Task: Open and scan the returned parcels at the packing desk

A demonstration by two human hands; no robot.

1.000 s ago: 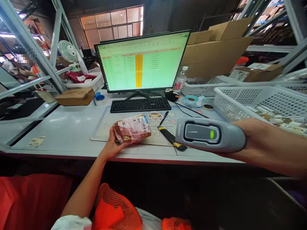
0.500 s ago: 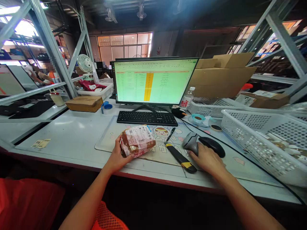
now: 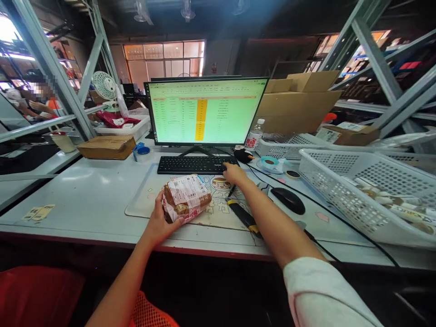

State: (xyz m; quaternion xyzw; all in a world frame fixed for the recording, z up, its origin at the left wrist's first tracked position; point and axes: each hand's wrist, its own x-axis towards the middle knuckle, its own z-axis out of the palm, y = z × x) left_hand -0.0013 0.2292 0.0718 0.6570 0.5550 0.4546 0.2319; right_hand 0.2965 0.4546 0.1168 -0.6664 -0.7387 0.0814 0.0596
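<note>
The plastic-wrapped parcel (image 3: 199, 204), in front of the keyboard (image 3: 187, 165) over the desk mat (image 3: 138, 204), looks light, slightly giving and slick, best gripped by its ends, clear of the label (image 3: 185, 188). The left hand (image 3: 161, 220) clasps its left end; the right hand (image 3: 235, 173) reaches the keyboard, its grip impossible to tell.

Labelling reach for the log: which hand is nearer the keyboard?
Right. The right hand is at the right end of the keyboard, on or just above its keys. The left hand is farther off, toward the person, holding the package.
</note>
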